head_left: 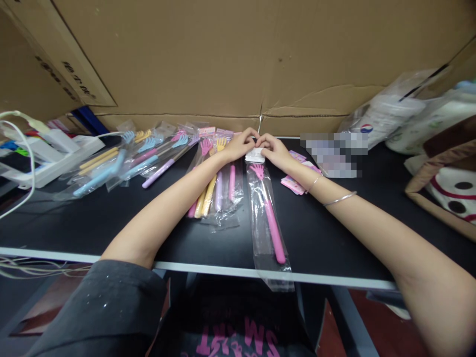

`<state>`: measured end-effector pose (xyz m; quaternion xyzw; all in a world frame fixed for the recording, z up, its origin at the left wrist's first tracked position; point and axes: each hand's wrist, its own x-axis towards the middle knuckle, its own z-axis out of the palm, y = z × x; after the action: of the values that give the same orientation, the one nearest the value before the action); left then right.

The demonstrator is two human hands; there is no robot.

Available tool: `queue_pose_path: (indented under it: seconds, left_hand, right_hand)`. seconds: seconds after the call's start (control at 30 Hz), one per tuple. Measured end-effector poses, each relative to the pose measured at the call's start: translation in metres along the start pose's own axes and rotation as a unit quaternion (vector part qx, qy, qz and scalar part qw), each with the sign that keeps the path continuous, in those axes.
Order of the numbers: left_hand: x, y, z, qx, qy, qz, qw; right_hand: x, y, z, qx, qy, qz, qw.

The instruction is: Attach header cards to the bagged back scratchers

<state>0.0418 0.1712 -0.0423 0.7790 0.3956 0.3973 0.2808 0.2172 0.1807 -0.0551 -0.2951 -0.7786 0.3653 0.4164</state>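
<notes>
A pink hand-shaped back scratcher (274,230) lies in a clear plastic sleeve (262,253) in front of me, its lower end reaching past the table's front edge. At the sleeve's top is a small white card (255,155). My left hand (241,145) pinches the card's upper left side, fingers bent and closed. From the other side, my right hand (274,149) has its fingers closed on the card's right edge. The fingertips of both hands nearly meet above the card. Pink printed cards (293,184) lie partly under my right forearm.
Bagged back scratchers (219,191) in several colours lie left of the sleeve, with more bagged ones (148,161) further left. A white power strip (55,153) with cables is at far left. Cardboard (223,59) walls the back. A bagged cup (394,111) and a bag (451,183) stand right.
</notes>
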Motion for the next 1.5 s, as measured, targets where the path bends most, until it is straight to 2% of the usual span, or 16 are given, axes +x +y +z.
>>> queue_pose_path:
  seconds: [0.27,0.43,0.57,0.73,1.0,1.17,1.33,1.5]
  left_hand:
    - [0.003,0.010,-0.020,0.022,-0.103,-0.052,0.993]
    - [0.001,0.017,-0.024,0.059,-0.138,-0.087,0.985]
    - [-0.001,0.022,-0.027,0.085,-0.180,-0.083,0.976]
    - [-0.002,0.021,-0.033,0.078,-0.227,-0.071,0.968]
    - [-0.005,0.016,-0.034,0.014,-0.231,-0.081,0.970]
    - [-0.008,0.018,-0.035,-0.024,-0.240,-0.085,0.967]
    - [-0.010,0.020,-0.034,-0.067,-0.210,-0.093,0.971]
    - [-0.011,0.020,-0.032,-0.107,-0.187,-0.103,0.971]
  right_hand:
    - [-0.001,-0.001,-0.001,0.001,0.014,0.008,1.000]
    - [-0.001,-0.003,-0.003,-0.006,0.043,-0.002,0.999]
    - [-0.002,-0.007,-0.002,-0.006,0.060,-0.010,0.998]
    - [-0.003,-0.014,-0.001,0.001,0.056,0.028,0.998]
    - [-0.005,-0.020,-0.002,0.002,0.037,0.075,0.996]
    - [-0.007,-0.023,-0.008,0.043,-0.006,0.094,0.995]
    - [-0.006,-0.019,-0.013,0.062,-0.053,0.115,0.990]
    - [-0.006,-0.017,-0.012,0.054,-0.061,0.117,0.990]
